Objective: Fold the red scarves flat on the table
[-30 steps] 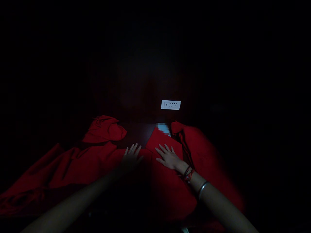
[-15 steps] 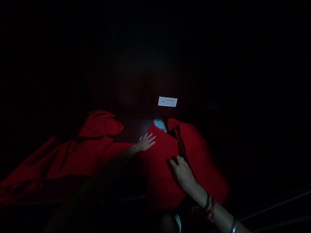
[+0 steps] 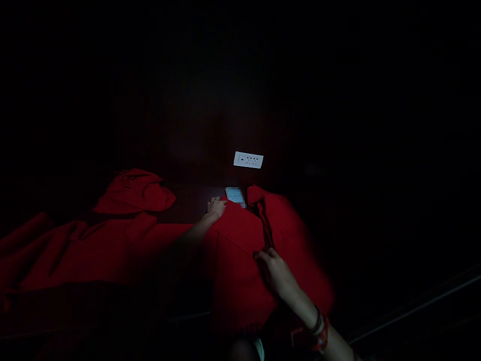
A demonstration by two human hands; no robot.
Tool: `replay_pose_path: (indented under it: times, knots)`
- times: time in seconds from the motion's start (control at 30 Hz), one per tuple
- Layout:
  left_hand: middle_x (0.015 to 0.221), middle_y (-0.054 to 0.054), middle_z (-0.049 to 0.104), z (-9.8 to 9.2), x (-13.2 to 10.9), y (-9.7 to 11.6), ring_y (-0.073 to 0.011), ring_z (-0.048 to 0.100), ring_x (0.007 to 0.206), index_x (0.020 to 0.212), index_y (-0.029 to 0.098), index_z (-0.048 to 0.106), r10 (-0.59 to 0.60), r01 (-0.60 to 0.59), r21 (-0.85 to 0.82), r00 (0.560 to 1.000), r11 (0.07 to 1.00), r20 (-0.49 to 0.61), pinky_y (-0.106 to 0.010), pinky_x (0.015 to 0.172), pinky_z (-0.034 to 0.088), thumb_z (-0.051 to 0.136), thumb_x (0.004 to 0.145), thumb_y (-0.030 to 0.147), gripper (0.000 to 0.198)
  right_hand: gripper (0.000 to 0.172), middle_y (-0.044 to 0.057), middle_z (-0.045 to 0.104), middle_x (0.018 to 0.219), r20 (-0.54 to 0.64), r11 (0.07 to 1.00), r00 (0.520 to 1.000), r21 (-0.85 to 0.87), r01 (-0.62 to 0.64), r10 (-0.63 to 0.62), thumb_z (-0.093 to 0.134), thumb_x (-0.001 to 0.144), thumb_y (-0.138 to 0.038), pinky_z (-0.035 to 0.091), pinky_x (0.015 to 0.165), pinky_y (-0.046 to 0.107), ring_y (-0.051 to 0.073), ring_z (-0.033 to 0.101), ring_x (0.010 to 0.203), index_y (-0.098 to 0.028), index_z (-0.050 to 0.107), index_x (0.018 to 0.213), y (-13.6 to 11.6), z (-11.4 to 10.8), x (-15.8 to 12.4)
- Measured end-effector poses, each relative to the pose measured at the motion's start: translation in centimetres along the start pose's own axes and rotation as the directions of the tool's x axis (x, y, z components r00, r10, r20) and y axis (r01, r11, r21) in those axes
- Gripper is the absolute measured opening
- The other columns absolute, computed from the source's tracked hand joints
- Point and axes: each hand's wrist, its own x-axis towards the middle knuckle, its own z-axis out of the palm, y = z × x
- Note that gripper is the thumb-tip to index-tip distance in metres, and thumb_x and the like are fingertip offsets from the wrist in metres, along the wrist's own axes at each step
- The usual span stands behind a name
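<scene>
A red cloth [image 3: 240,281] lies in front of me with its far part folded over into a slanted flap, and its near edge looks fringed. At the flap's far left corner my left hand [image 3: 216,207] has its fingers closed on the fabric. My right hand [image 3: 278,273], with bracelets at the wrist, pinches the same cloth at the flap's right side; its fingertips are partly in shadow. Just beyond the flap is a small pale blue card-like thing [image 3: 235,194], partly blurred out.
More red fabric [image 3: 300,245] lies to the right, and a long rumpled stretch [image 3: 101,248] spreads left. A bunched red cloth [image 3: 137,193] sits at the back left on the dark surface [image 3: 188,198]. A white socket plate [image 3: 248,160] is on the dark wall.
My left hand has gone from lying spread on the cloth to gripping its far corner. My right hand stays at the flap's side. The whole view has shifted slightly.
</scene>
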Motion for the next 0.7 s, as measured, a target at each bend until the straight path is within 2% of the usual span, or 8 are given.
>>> replay_pose_path:
  times: [0.1,0.17,0.27,0.33,0.4,0.47,0.6,0.7]
  knots:
    - [0.132,-0.008,0.029,0.8,-0.5,-1.0,-0.0299,0.016,0.122,0.106,0.024,0.056,-0.017,0.021,0.04,0.997,0.999,-0.081,-0.046,0.093,0.024,0.039,0.081,0.026,0.031,0.044,0.008,0.048,0.104,0.162,0.999,0.987,-0.047,0.008,-0.001,0.032,0.076,-0.007,0.04,0.071,0.021,0.013,0.054,0.079,-0.024,0.047,0.113,0.2,-0.6,-0.3]
    - [0.134,-0.007,0.025,0.9,-0.5,-1.2,-0.0299,0.013,0.123,0.108,0.025,0.055,-0.025,0.032,0.066,0.995,0.997,-0.098,-0.046,0.093,0.024,0.039,0.081,0.029,0.032,0.042,0.008,0.048,0.104,0.213,0.999,0.977,-0.025,0.036,-0.03,0.036,0.076,-0.01,0.04,0.072,0.021,0.013,0.053,0.08,-0.024,0.046,0.115,0.2,-1.1,-0.3]
    - [0.132,-0.009,0.028,0.3,-0.7,-1.1,-0.0293,0.02,0.121,0.116,0.025,0.047,-0.046,0.054,0.08,0.994,0.995,-0.104,-0.044,0.089,0.03,0.034,0.083,0.034,0.037,0.037,0.007,0.048,0.102,0.2,0.999,0.979,0.015,0.044,-0.046,0.038,0.078,-0.017,0.04,0.072,0.022,0.013,0.052,0.08,-0.024,0.047,0.113,0.0,-1.7,0.2]
    - [0.131,-0.011,0.03,-0.4,-1.7,-1.2,-0.0278,0.024,0.12,0.121,0.023,0.041,-0.018,0.031,0.092,0.989,0.995,-0.144,-0.042,0.088,0.033,0.029,0.084,0.035,0.041,0.034,0.008,0.048,0.103,0.117,1.0,0.993,-0.01,0.014,-0.013,0.037,0.08,-0.02,0.04,0.073,0.024,0.015,0.051,0.082,-0.022,0.046,0.112,-0.4,-1.6,0.5]
    - [0.13,-0.011,0.032,-1.1,-3.7,-1.7,-0.0254,0.025,0.12,0.122,0.021,0.039,0.072,-0.046,0.132,0.978,0.99,-0.197,-0.04,0.091,0.032,0.027,0.085,0.035,0.042,0.036,0.01,0.047,0.106,0.009,0.997,1.0,-0.082,-0.003,0.004,0.037,0.08,-0.025,0.04,0.077,0.027,0.017,0.049,0.089,-0.02,0.044,0.115,-1.0,-1.2,0.9]
    - [0.13,-0.01,0.033,-1.4,-6.3,-2.8,-0.0234,0.026,0.12,0.122,0.018,0.039,0.166,-0.124,0.188,0.96,0.974,-0.227,-0.037,0.093,0.03,0.027,0.085,0.034,0.042,0.041,0.011,0.044,0.112,-0.067,0.985,0.997,-0.17,0.027,-0.039,0.038,0.08,-0.024,0.038,0.081,0.031,0.02,0.045,0.097,-0.021,0.038,0.121,-1.6,-0.6,1.5]
    - [0.13,-0.012,0.033,-1.7,-11.5,-6.2,-0.024,0.027,0.121,0.123,0.015,0.037,0.262,-0.2,0.292,0.946,0.935,-0.193,-0.037,0.093,0.03,0.028,0.083,0.039,0.048,0.042,0.008,0.043,0.119,0.032,0.943,0.989,-0.297,0.148,-0.145,0.033,0.081,-0.013,0.037,0.083,0.034,0.021,0.043,0.102,-0.026,0.04,0.12,-2.3,0.3,2.7]
    - [0.129,-0.009,0.036,-2.5,-13.4,-8.2,-0.0256,0.029,0.12,0.122,0.021,0.04,0.294,-0.256,0.332,0.953,0.908,-0.07,-0.043,0.093,0.028,0.031,0.08,0.047,0.05,0.04,0.009,0.044,0.12,0.099,0.931,0.99,-0.342,0.127,-0.098,0.031,0.082,-0.012,0.038,0.082,0.036,0.021,0.044,0.102,-0.024,0.042,0.119,-2.5,0.5,3.1]
